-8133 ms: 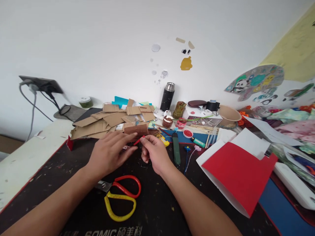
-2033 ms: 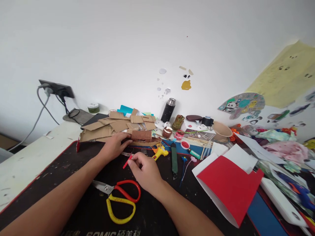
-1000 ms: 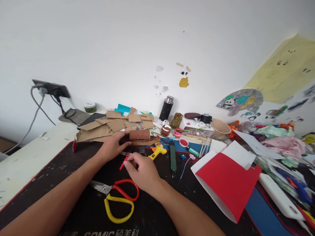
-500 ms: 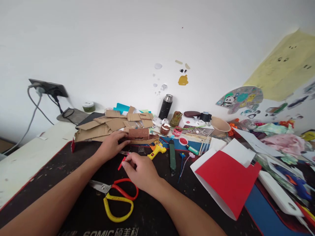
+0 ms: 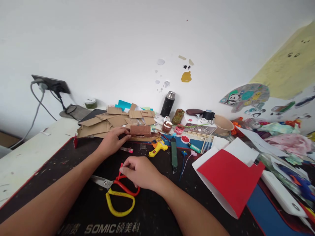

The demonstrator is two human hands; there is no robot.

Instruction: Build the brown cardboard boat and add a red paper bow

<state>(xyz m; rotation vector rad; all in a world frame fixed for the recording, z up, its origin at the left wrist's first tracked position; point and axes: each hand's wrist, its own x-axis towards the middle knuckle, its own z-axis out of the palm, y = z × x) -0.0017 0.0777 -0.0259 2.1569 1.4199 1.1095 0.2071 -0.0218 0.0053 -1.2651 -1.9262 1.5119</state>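
My left hand (image 5: 114, 141) reaches to the left end of a brown boat-like model (image 5: 140, 131), its thumb and fingers gripping that end. In my right hand (image 5: 137, 168), thumb and fingertips pinch a thin red strip (image 5: 120, 170). Just beneath that hand lie scissors (image 5: 120, 204) with one red and one yellow handle, blades pointing left. A yellow glue gun (image 5: 157, 148) rests right of the hands, beside a green utility knife (image 5: 174, 152).
Cardboard pieces (image 5: 95, 126) are heaped at the back left. A black bottle (image 5: 168, 104) stands by the wall. Red paper (image 5: 231, 177) lies on the right, with a white glue gun (image 5: 283, 193) beyond it. Small flowers (image 5: 194, 153) on stems lie near the knife.
My right hand has moved slightly down toward the scissors, and the red strip is now more upright. My left hand remains at the brown model. The view has shifted a little.
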